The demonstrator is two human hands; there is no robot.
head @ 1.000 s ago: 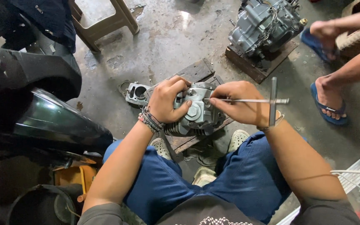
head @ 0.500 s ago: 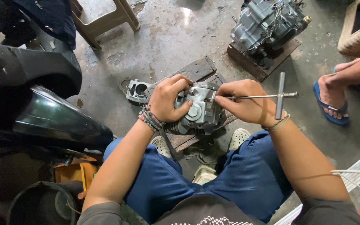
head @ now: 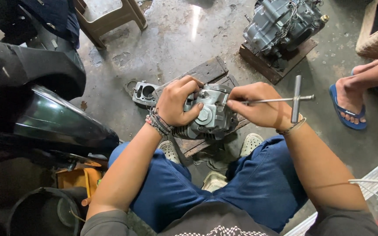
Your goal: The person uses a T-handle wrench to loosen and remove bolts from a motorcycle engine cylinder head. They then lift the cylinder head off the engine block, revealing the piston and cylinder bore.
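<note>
Bracing the grey finned metal cylinder head [head: 208, 114] on the wooden block [head: 206, 72], left hand [head: 178, 102] wraps it tight; right hand [head: 259, 105] grips the steel T-handle wrench [head: 285, 99], tip seated, fastener evidently not out yet.

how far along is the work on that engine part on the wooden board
Done: the cylinder head is off any engine and sits on the wooden board. In hand: the left hand steadies it while the right hand holds a T-handle wrench to its side. Left: a separate cylinder block lies unattached beside it.
</note>
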